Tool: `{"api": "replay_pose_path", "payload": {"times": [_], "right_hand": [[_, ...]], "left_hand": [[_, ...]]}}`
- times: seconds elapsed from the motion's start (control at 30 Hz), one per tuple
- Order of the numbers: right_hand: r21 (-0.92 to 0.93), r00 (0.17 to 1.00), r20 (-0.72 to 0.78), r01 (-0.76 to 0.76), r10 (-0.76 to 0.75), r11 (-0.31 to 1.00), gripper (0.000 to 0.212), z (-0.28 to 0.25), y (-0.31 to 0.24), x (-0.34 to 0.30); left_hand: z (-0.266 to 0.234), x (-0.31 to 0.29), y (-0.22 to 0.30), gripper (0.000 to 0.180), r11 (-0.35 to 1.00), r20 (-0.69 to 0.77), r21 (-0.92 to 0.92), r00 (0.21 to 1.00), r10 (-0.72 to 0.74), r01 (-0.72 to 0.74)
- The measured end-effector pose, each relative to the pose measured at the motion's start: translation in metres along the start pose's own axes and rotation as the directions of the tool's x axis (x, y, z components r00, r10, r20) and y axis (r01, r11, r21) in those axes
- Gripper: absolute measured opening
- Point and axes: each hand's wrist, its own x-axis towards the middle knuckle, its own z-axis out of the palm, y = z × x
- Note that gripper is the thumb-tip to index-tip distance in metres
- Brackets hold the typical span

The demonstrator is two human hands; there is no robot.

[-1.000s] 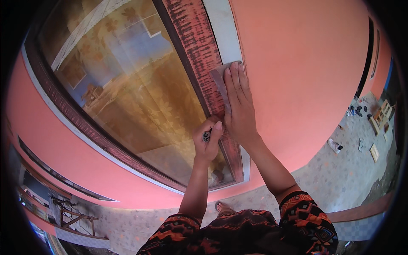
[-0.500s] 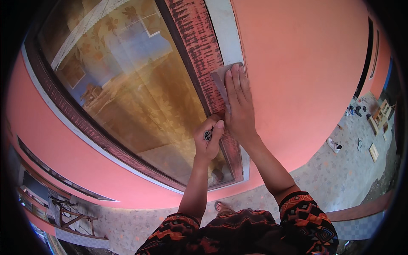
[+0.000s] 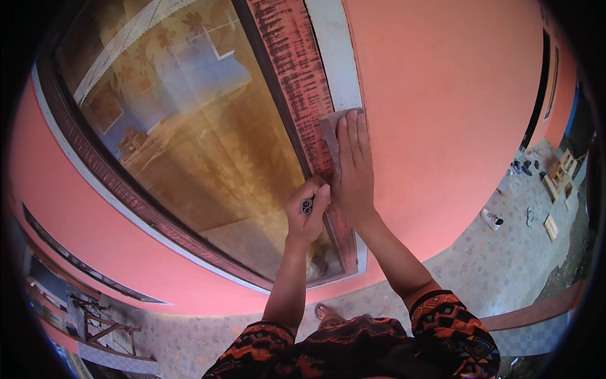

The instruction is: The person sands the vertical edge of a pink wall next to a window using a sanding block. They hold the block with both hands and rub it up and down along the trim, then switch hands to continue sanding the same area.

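My right hand (image 3: 356, 167) lies with fingers stretched and together over a brownish-grey sheet of sandpaper (image 3: 329, 129), pressing it against the window frame. The sheet's left edge sticks out past my fingers; my right thumb is hidden. Beside it on the left, my left hand (image 3: 306, 211) is closed in a fist near the glass edge. In the fist's thumb side shows the curled end of a small grey rolled sheet (image 3: 307, 206). The wooden window frame (image 3: 293, 63) has pink paint worn in dark streaks, with a pale grey-white strip (image 3: 334, 50) along its right side.
A glass pane (image 3: 208, 145) with reflections and a patterned curtain fills the left. Smooth pink wall (image 3: 442, 114) is on the right. Below runs a patterned tiled floor (image 3: 480, 271), with a white shoe (image 3: 491, 219), a sandal (image 3: 529, 216) and wooden pieces (image 3: 558, 177).
My right hand and the sandpaper have slid down along the frame, toward me. My left fist has shifted only slightly.
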Motion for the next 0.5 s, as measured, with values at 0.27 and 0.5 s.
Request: {"api": "replay_pose_path", "payload": {"times": [0.27,0.5], "right_hand": [[0.102,1.0,0.026,0.005,-0.008,0.995,0.069,-0.012,-0.012,0.027],[0.085,0.998,0.054,0.025,-0.03,0.996,0.076,-0.006,0.011,-0.016]], "left_hand": [[0.001,-0.002,0.004,0.027,0.997,-0.055,-0.056,0.996,-0.065,0.062],[0.002,0.004,0.002,0.028,0.998,-0.008,-0.059,1.0,-0.006,0.006]]}}
